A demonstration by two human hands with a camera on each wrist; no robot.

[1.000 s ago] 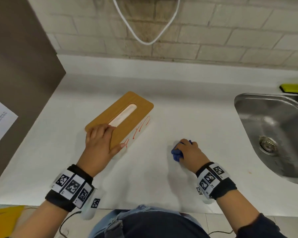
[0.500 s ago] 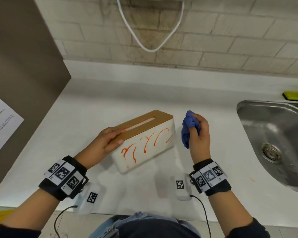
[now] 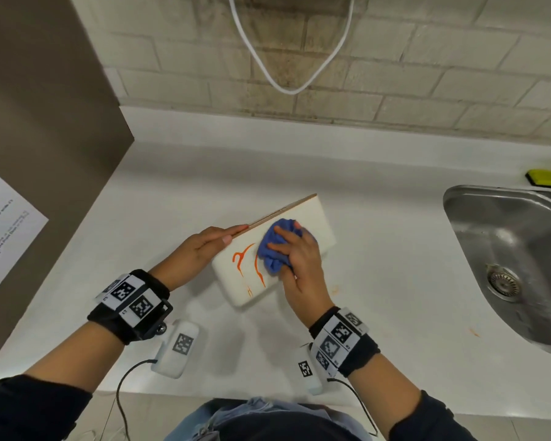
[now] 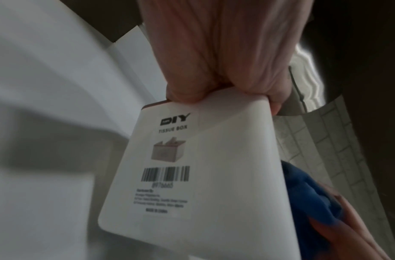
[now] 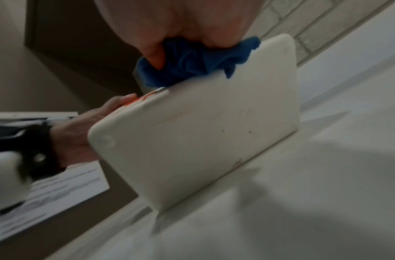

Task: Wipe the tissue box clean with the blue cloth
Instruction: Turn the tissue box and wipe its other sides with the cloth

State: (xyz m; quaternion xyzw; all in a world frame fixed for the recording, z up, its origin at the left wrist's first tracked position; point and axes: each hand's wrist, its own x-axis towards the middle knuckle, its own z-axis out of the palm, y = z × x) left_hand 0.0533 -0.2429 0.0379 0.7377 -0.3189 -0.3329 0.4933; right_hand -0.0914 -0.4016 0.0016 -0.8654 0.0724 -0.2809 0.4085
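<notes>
The white tissue box (image 3: 312, 221) with a wooden lid is tipped on the counter, its orange-scribbled side facing up. My left hand (image 3: 204, 246) grips its near-left end, thumb on the white side and fingers on the lid; the left wrist view shows the labelled end of the tissue box (image 4: 192, 176) under that left hand (image 4: 219, 70). My right hand (image 3: 296, 253) holds the bunched blue cloth (image 3: 274, 246) and presses it onto the scribbled side. In the right wrist view the blue cloth (image 5: 192, 61) sits on the upper edge of the tissue box (image 5: 203, 132). The orange marks (image 3: 245, 259) show left of the cloth.
A steel sink (image 3: 516, 256) lies at the right with a yellow-green sponge (image 3: 547, 177) behind it. A brown cabinet side (image 3: 45, 122) carrying a paper sheet stands at the left. A white cable (image 3: 290, 58) hangs on the brick wall. Two white tagged devices (image 3: 178, 348) dangle near the counter's front edge.
My right hand lifted the blue cloth off the counter and brought it onto the box. My left hand tipped the box over so that its scribbled side faces up.
</notes>
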